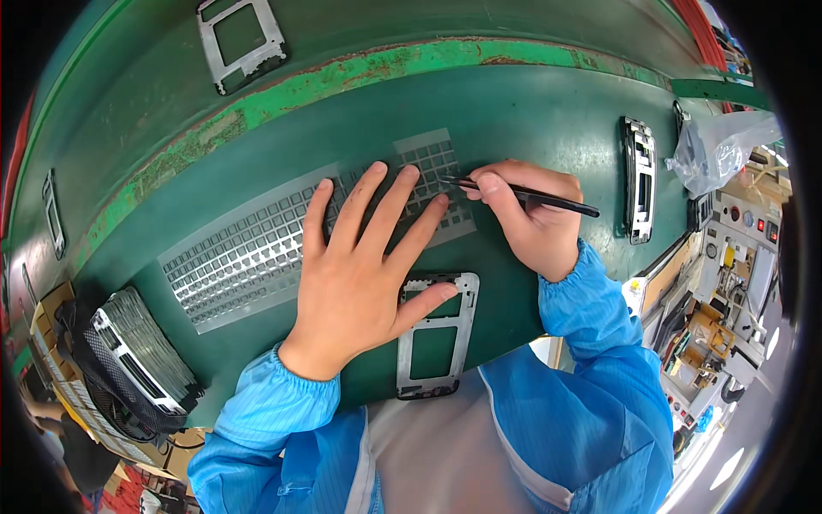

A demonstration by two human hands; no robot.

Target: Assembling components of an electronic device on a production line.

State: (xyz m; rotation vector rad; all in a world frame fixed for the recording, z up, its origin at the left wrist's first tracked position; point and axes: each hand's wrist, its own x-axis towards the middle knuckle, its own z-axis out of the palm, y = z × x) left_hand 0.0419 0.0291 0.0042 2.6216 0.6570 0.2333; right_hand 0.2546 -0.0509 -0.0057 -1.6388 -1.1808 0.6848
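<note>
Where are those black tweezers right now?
In the head view, the black tweezers are right of centre, held in the right hand, with their tips at the right part of the gridded sheeting.

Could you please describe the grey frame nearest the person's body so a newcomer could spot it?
On the green tabletop, find the person's left hand, spread over the gridded sheet. Partly hidden by its thumb lies a pale grey rectangular frame. Unlike the similar frame beyond the chipped green ledge, it is overlapped by a hand.
</note>
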